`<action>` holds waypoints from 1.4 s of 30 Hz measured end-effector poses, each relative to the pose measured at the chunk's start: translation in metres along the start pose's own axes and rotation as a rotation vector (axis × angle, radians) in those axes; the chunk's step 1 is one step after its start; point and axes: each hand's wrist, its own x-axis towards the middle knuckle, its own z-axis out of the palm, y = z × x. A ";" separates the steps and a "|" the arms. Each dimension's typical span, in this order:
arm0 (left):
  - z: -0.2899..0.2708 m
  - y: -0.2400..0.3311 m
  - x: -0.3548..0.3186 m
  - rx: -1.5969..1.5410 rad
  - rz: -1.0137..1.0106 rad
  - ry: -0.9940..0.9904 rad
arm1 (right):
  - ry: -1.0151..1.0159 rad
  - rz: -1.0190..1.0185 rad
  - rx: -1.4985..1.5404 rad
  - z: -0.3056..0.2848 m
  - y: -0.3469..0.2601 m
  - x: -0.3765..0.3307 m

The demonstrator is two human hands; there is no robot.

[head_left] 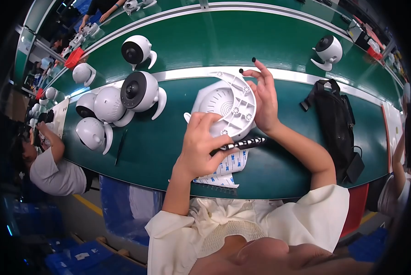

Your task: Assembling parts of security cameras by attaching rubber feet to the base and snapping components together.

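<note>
A white dome-shaped camera (212, 100) is tipped over in front of me, its crescent-shaped ribbed base (245, 108) facing up with round sockets in it. My left hand (201, 145) grips its near left side. The same hand pinches a black strip with pale round spots (243, 144), below the base. Along the camera's right side, my right hand (265, 94) is raised with fingers stretched out. Two small black round pads sit on its fingertips, a higher pad (253, 59) and a lower pad (241, 70). Its thumb is not clearly visible.
White printed backing paper (227, 168) lies under my hands. Several white cameras (139, 90) stand left on the green table (169, 158), near a thin dark tool (121, 146). A black bag (329, 112) lies right. Another camera (328, 49) stands beyond the white rail. A co-worker (54, 169) sits left.
</note>
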 end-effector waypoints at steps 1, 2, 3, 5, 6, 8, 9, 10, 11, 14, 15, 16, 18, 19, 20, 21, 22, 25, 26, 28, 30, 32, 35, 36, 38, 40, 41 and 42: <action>0.000 0.001 -0.001 0.026 0.042 -0.013 | -0.007 -0.034 -0.052 0.002 -0.003 0.000; 0.001 0.001 -0.002 0.032 0.074 -0.002 | -0.037 -0.063 -0.060 0.001 -0.006 0.003; 0.002 -0.001 -0.002 0.028 0.071 -0.011 | -0.049 -0.058 -0.011 0.002 -0.008 0.005; 0.004 -0.008 0.000 0.074 0.149 -0.020 | -0.091 -0.024 0.075 -0.006 -0.007 0.010; 0.003 -0.010 0.002 0.052 0.144 -0.013 | -0.101 0.025 0.072 -0.009 -0.005 0.012; -0.002 -0.012 0.004 0.061 0.125 -0.045 | -0.180 0.051 0.098 -0.019 -0.002 0.018; -0.002 -0.014 0.004 0.060 0.120 -0.053 | -0.170 0.051 0.100 -0.019 -0.004 0.020; -0.001 -0.014 0.005 0.055 0.121 -0.061 | -0.213 0.050 0.012 -0.019 -0.010 0.023; 0.000 -0.015 0.005 0.077 0.175 -0.069 | -0.256 0.051 -0.075 -0.017 -0.018 0.025; 0.002 -0.012 0.005 0.143 0.257 -0.060 | -0.370 -0.036 -0.074 0.008 -0.033 0.022; 0.003 -0.011 0.005 0.191 0.288 -0.038 | -0.393 -0.055 -0.076 0.010 -0.039 0.023; 0.005 -0.012 0.004 0.231 0.289 -0.020 | -0.405 -0.075 -0.047 0.009 -0.036 0.025; -0.001 -0.018 0.006 0.400 0.265 -0.059 | -0.411 -0.100 0.025 0.010 -0.030 0.032; -0.005 -0.021 0.007 0.406 0.212 -0.093 | -0.396 -0.098 0.045 0.008 -0.022 0.035; -0.005 -0.023 0.006 0.403 0.179 -0.106 | -0.381 -0.097 0.064 0.005 -0.012 0.034; -0.004 -0.028 0.003 0.405 0.149 -0.114 | -0.374 -0.049 0.099 0.005 -0.006 0.031; -0.002 -0.031 -0.002 0.310 0.107 -0.123 | -0.368 -0.022 0.044 0.004 0.002 0.026; 0.003 -0.023 -0.015 0.187 0.000 -0.158 | -0.346 0.051 -0.027 0.000 0.001 0.009; 0.003 -0.018 -0.015 0.152 -0.006 -0.085 | -0.317 0.069 -0.073 -0.001 -0.003 0.006; 0.000 -0.006 -0.020 0.061 -0.063 0.076 | -0.255 0.106 -0.166 -0.002 -0.014 0.003; 0.012 -0.001 -0.034 -0.188 -0.162 0.353 | -0.180 -0.166 -0.461 -0.009 -0.022 0.010; 0.023 0.005 -0.051 -0.351 -0.297 0.554 | -0.209 -0.362 -0.673 0.000 -0.039 0.023; 0.041 0.000 -0.065 -0.378 -0.330 0.542 | -0.326 -0.373 -0.730 0.024 -0.050 0.022; 0.046 -0.001 -0.066 -0.407 -0.330 0.531 | -0.381 -0.326 -0.695 0.033 -0.046 0.019; 0.042 -0.001 -0.064 -0.371 -0.258 0.458 | -0.493 -0.250 -0.671 0.047 -0.038 0.016; 0.036 -0.003 -0.061 -0.326 -0.263 0.378 | -0.542 -0.210 -0.632 0.056 -0.025 0.017; 0.037 -0.005 -0.062 -0.388 -0.258 0.371 | -0.561 -0.203 -0.631 0.059 -0.021 0.019; 0.036 -0.005 -0.062 -0.412 -0.282 0.361 | -0.565 -0.175 -0.643 0.062 -0.017 0.021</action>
